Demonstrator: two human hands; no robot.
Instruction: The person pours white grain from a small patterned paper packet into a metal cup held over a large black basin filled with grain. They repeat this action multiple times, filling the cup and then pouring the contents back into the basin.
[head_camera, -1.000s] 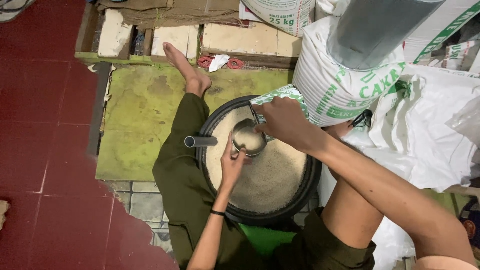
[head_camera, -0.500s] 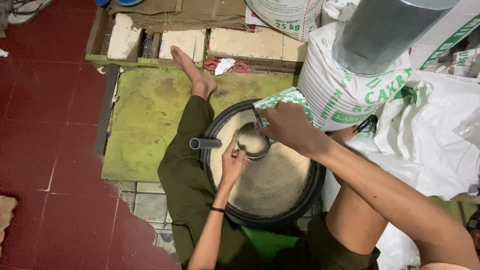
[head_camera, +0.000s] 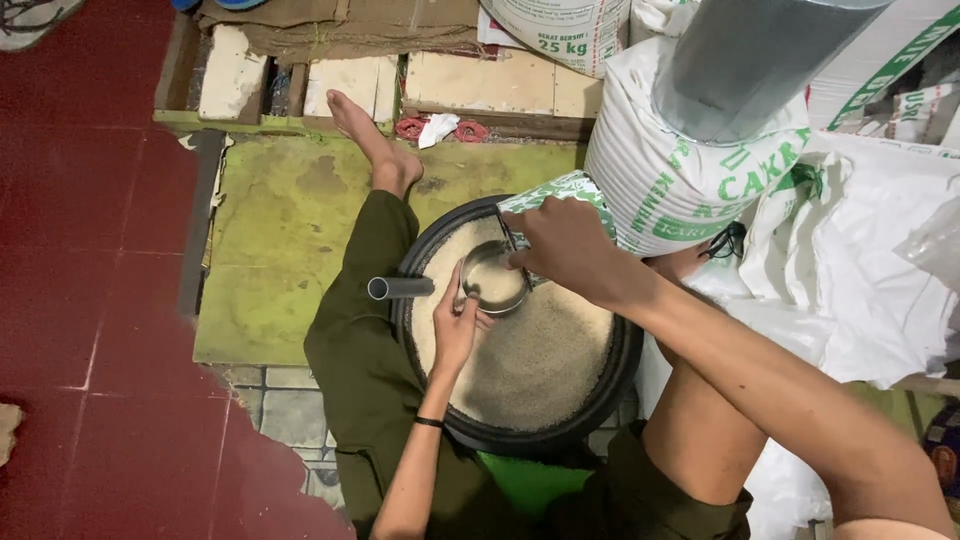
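— Over a black basin (head_camera: 600, 405) of pale grain (head_camera: 540, 345), on a worn green mat (head_camera: 270, 240): a seated person works with both hands. What does each grip hold?

— Left hand (head_camera: 455, 328) rests against the near side of a small round metal cup (head_camera: 494, 280), fingers curled along its wall, so the grip is cupped on the cup rather than spread. Right hand (head_camera: 565, 250) comes in from the far side, its grip closed on the cup's rim and on the edge of a green-and-white printed bag (head_camera: 560, 190) just behind it.

— And the cup itself?

— It sits low over the grain, between the two hands, near the basin's far rim. Whether it touches the grain, I cannot tell.

— What surrounds the hands?

— Just left of the left grip, a dark tube (head_camera: 400, 288) lies across the basin's rim. Beyond the right grip stands a large white sack with green print (head_camera: 690, 180), with a grey metal cylinder (head_camera: 750, 60) above it. A bare foot (head_camera: 375, 140) stretches out past the basin on the mat, and red floor tiles (head_camera: 90, 250) lie well to the left.
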